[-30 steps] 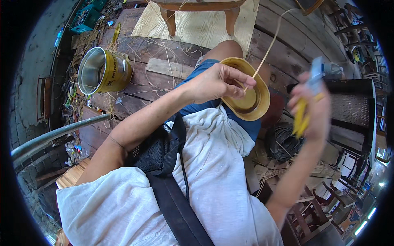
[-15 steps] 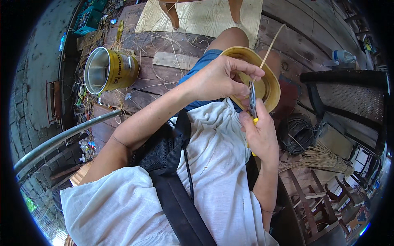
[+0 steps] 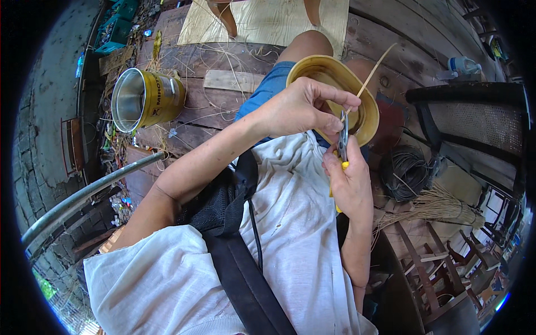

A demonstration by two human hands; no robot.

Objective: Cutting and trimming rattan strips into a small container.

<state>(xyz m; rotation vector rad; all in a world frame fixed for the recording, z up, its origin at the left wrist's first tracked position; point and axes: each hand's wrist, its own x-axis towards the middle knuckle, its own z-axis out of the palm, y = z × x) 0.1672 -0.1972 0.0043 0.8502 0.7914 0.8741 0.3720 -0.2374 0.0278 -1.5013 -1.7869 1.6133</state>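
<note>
Left hand (image 3: 301, 109): thumb and fingertips pinched almost together on the pale strip (image 3: 379, 67), long end poking up past them.
Right hand (image 3: 352, 181): fingers curled round the yellow handles of the pliers (image 3: 343, 139), so pretty much closed on those.
Strip spot: in the air over the yellow bowl (image 3: 301, 68) at the lap, slanting up and to the right.
Done so far: looks like the strip's held and the plier tips are right at it, beside the left thumb.
Left over: can't tell if the jaws have bitten in; a long length sticks out, and I see no cut bit near the hands.
Bowl edge: curved rim just beyond both hands, easy to bump imo.
Right side: tighter, with a black chair (image 3: 474, 89) and a dark coil (image 3: 405, 174).
Left side: roomier, bucket (image 3: 159, 100) well apart, though a metal pipe (image 3: 89, 194) ends near the forearm.
</note>
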